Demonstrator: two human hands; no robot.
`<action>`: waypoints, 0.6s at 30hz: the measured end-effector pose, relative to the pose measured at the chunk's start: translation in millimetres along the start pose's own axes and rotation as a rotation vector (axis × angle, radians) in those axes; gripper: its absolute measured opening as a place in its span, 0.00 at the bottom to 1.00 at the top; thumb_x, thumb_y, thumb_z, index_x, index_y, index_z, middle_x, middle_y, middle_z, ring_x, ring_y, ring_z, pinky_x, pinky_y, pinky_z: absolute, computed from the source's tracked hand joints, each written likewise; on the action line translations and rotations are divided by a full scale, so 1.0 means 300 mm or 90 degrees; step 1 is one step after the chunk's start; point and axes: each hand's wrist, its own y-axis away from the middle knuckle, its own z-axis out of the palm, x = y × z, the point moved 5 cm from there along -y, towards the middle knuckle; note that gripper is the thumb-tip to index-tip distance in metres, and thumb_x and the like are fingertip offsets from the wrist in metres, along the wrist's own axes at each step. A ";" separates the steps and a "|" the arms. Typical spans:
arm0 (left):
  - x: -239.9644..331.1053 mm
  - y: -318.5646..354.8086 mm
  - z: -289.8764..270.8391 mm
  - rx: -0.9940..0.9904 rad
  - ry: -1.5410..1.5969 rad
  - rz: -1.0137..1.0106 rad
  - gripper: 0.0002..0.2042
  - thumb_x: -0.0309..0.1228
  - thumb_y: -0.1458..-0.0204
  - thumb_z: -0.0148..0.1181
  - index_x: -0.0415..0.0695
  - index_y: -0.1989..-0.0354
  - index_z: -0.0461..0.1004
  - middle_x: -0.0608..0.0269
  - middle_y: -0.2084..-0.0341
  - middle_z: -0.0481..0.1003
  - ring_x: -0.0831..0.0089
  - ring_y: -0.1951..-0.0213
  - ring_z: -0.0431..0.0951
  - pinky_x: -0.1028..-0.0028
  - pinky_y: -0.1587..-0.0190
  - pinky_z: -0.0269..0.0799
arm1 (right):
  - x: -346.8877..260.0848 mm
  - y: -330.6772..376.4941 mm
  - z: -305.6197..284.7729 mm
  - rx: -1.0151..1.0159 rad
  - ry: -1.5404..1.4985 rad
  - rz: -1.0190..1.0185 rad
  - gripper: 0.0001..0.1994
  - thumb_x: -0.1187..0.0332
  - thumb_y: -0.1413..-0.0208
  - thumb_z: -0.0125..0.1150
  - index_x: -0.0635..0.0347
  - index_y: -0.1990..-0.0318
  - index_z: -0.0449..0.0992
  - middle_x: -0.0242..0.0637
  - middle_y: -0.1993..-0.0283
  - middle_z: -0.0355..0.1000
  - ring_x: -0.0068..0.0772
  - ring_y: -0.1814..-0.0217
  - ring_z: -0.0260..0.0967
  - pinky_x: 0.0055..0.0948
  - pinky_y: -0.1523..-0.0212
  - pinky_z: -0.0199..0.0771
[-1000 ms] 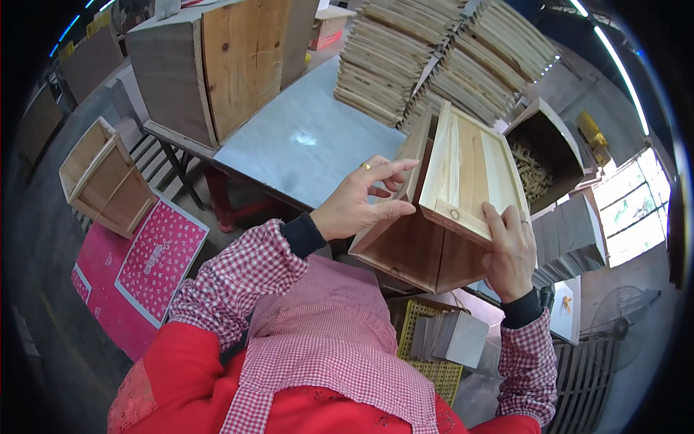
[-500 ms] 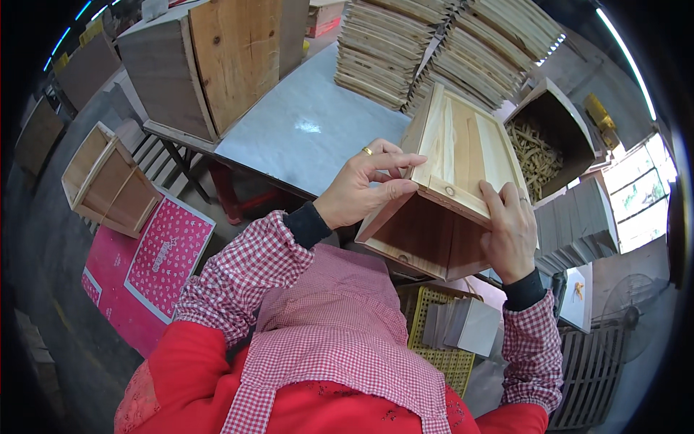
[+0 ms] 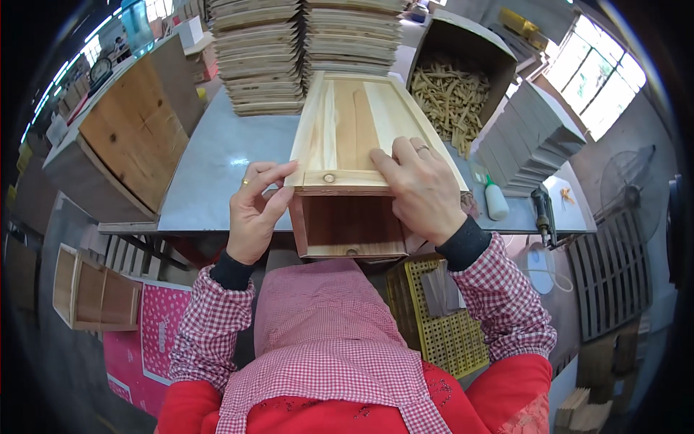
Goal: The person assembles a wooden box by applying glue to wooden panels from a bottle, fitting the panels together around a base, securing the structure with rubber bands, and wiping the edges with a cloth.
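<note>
A pale wooden box (image 3: 350,130) lies on the table straight in front of me, its open end toward me and a framed panel uppermost. Through that end its darker inside shows. At the near left corner, my left hand (image 3: 254,210) pinches the edge, with the index finger above and the thumb just below it. My right hand (image 3: 428,189) grips the near edge toward the right, its thumb lying on the top panel and the other fingers curled over the side. Those fingertips are partly hidden.
Tall stacks of wooden panels (image 3: 260,61) stand behind the box. To the right are a bin of wood pieces (image 3: 452,94), grey boards (image 3: 531,137), a glue bottle (image 3: 496,201) and a power driver (image 3: 541,215). A larger wooden box (image 3: 137,130) sits left; a yellow crate (image 3: 452,340) is below.
My view has swung to the right, so the box now appears centred and squarer to me. Both hands stay at its near edge; the glue bottle and driver have come into sight.
</note>
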 end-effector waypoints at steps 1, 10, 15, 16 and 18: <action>0.000 -0.004 0.003 0.003 -0.011 -0.001 0.16 0.19 0.43 0.55 0.40 0.46 0.75 0.65 0.56 0.64 0.79 0.57 0.68 0.81 0.56 0.71 | 0.005 0.009 -0.016 0.003 -0.002 0.010 0.25 0.80 0.67 0.61 0.59 0.54 0.73 0.40 0.66 0.63 0.44 0.60 0.66 0.37 0.61 0.68; 0.021 -0.003 -0.001 0.014 -0.082 0.040 0.14 0.20 0.43 0.53 0.39 0.49 0.75 0.54 0.43 0.67 0.73 0.47 0.71 0.76 0.51 0.74 | 0.217 0.273 -0.035 0.245 -0.385 0.204 0.23 0.66 0.46 0.64 0.66 0.44 0.72 0.49 0.45 0.71 0.45 0.41 0.68 0.37 0.42 0.66; 0.005 0.012 -0.011 0.010 -0.082 0.031 0.13 0.21 0.43 0.53 0.39 0.49 0.75 0.47 0.40 0.66 0.67 0.43 0.70 0.71 0.45 0.70 | 0.277 0.347 0.053 0.253 -0.574 0.263 0.23 0.63 0.43 0.64 0.67 0.44 0.73 0.53 0.40 0.69 0.44 0.37 0.68 0.34 0.38 0.64; 0.006 0.015 -0.013 0.014 -0.101 0.029 0.13 0.21 0.43 0.53 0.39 0.49 0.75 0.46 0.40 0.67 0.66 0.42 0.70 0.69 0.43 0.68 | 0.278 0.346 0.055 0.258 -0.573 0.251 0.22 0.62 0.43 0.64 0.68 0.45 0.73 0.53 0.40 0.70 0.44 0.38 0.68 0.33 0.38 0.64; 0.010 0.012 -0.013 0.022 -0.136 0.026 0.14 0.21 0.43 0.52 0.39 0.49 0.75 0.45 0.41 0.68 0.63 0.41 0.69 0.66 0.39 0.64 | 0.287 0.349 0.053 0.254 -0.563 0.242 0.22 0.62 0.43 0.64 0.68 0.45 0.74 0.54 0.41 0.70 0.44 0.38 0.69 0.33 0.39 0.65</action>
